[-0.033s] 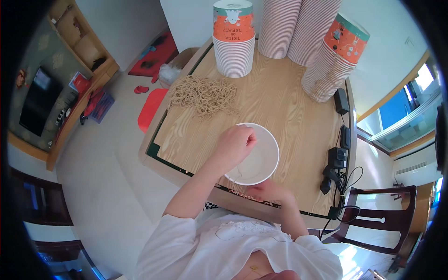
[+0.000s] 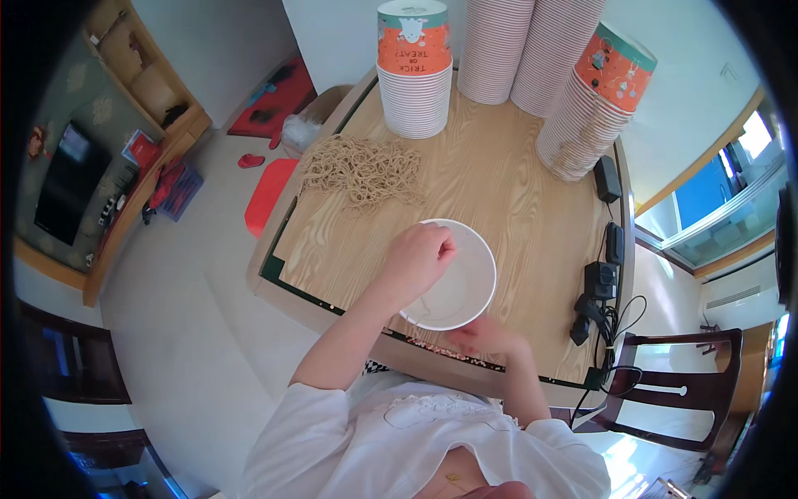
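A white paper bucket (image 2: 465, 283) stands on the table in front of me, its mouth facing up. Across its left rim reaches my left hand (image 2: 422, 256), fingers curled closed over the opening; what they hold is hidden. A short piece of thin tan cord (image 2: 425, 304) shows inside the bucket, below that hand. My right hand (image 2: 486, 336) is beside the bucket's near side, smeared by motion, so its fingers do not read clearly. Beyond the bucket, to the left, lies a loose heap of tan cords (image 2: 362, 170).
Upside-down stacks of buckets (image 2: 416, 100) line the table's far side; tan cords hang down the right stack (image 2: 586, 133). Black power adapters and cables (image 2: 600, 281) lie along the right edge. A dark wooden chair (image 2: 682, 391) stands at right, a red stool (image 2: 270, 195) at left.
My right hand has shifted slightly to the right along the bucket's near side. The left hand and the bucket look the same.
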Motion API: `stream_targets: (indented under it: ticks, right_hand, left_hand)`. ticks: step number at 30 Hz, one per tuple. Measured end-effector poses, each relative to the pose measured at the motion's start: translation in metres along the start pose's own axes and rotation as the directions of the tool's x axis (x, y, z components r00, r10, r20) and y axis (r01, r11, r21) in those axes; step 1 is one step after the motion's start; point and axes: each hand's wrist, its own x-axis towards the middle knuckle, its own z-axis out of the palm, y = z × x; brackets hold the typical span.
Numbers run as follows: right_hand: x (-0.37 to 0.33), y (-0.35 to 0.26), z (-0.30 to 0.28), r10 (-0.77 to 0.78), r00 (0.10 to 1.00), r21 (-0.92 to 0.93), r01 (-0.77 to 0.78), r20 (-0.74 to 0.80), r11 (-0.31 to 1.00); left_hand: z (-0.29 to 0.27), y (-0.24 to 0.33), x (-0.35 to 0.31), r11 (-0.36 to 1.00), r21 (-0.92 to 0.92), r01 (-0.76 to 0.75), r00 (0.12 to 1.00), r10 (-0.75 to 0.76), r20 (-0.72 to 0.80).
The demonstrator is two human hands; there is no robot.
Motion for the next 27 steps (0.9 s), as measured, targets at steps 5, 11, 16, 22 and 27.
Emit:
stream_targets:
  ticks: [5,11,16,22,27]
  right_hand:
    - [-0.008,0.026,-0.054,0.005,0.964,0.042,0.006,-0.265,0.999]
    - [-0.023,-0.044,-0.058,-0.44,0.493,-0.026,0.643,-0.751,0.765]
    - [-0.021,-0.072,-0.058,-0.57,0.522,-0.017,0.728,-0.634,0.686]
    - [-0.018,-0.07,-0.059,-0.599,0.509,-0.139,0.679,-0.619,0.721]
    - [-0.018,-0.076,-0.057,-0.56,0.481,-0.13,0.67,-0.674,0.731]
  left_hand:
    - [0.0,0.008,0.004,0.998,-0.052,-0.023,0.999,0.021,-0.039]
    - [-0.006,0.007,0.008,0.799,-0.59,0.118,0.983,-0.011,0.181]
    - [-0.004,0.008,0.007,0.582,-0.783,0.22,0.939,0.092,0.332]
    - [0.0,0.01,0.005,0.583,-0.777,0.237,0.932,0.089,0.351]
    - [-0.004,0.02,0.004,0.632,-0.735,0.244,0.937,0.044,0.348]
